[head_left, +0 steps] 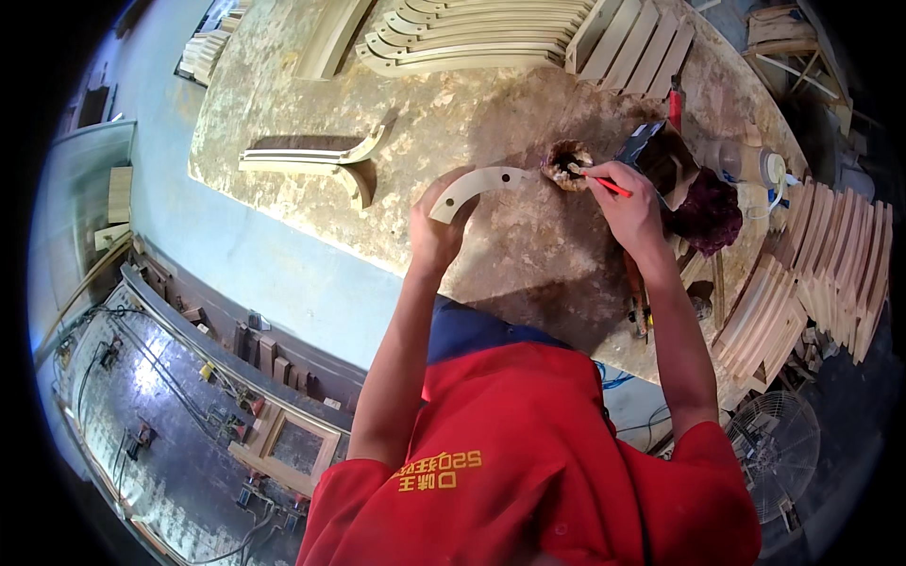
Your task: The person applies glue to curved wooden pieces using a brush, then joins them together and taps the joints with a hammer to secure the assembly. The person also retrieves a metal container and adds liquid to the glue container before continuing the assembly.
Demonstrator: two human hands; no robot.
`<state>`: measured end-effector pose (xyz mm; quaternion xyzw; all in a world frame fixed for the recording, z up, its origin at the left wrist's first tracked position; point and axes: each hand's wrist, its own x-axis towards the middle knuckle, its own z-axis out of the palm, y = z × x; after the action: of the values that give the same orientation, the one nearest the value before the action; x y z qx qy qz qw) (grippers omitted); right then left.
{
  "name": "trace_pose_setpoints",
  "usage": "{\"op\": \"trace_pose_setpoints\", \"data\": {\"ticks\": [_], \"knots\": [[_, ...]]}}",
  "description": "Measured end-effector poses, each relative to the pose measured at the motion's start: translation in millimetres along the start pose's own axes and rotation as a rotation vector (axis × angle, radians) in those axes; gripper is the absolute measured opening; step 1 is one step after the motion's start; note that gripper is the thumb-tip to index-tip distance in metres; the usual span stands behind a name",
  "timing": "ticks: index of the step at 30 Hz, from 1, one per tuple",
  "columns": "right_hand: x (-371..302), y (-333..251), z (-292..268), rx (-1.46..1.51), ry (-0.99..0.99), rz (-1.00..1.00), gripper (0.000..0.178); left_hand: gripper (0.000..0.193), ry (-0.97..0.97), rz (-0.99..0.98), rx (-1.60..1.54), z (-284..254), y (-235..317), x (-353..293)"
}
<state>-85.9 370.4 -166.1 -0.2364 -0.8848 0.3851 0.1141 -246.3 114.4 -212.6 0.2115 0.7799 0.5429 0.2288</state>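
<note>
My left hand is closed around one end of a pale curved wooden piece with a dark round hole near each end. Pinched in my right hand is a thin red stick, perhaps a brush. Its tip dips into a small pot crusted with brown residue, just past the free end of the curved piece. What sort of tip the stick has, I cannot make out. Both hands are over a stained worktable.
Two joined-looking curved wooden parts lie at the left. Rows of curved wooden pieces and slats fill the far side. Right of my hand are a dark purple cloth, a jar and stacked wood strips. A fan stands below.
</note>
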Motion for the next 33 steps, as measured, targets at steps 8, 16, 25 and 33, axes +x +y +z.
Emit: {"op": "trace_pose_setpoints", "data": {"ticks": [8,16,25,33], "knots": [[-19.3,7.1,-35.7,0.427,0.137,0.376,0.016,0.037,-0.110,0.061,-0.012,-7.6,1.9,11.4],[-38.5,21.9,-71.3,0.495,0.099,0.322,0.016,0.036,-0.135,0.018,0.107,-6.8,2.4,15.4],[-37.1,11.6,-93.8,0.426,0.036,0.252,0.015,0.042,0.031,0.079,0.078,35.3,-4.5,13.3],[-39.1,21.4,-95.8,0.537,0.141,0.310,0.019,0.057,-0.021,0.078,0.188,36.1,16.2,9.7]]}}
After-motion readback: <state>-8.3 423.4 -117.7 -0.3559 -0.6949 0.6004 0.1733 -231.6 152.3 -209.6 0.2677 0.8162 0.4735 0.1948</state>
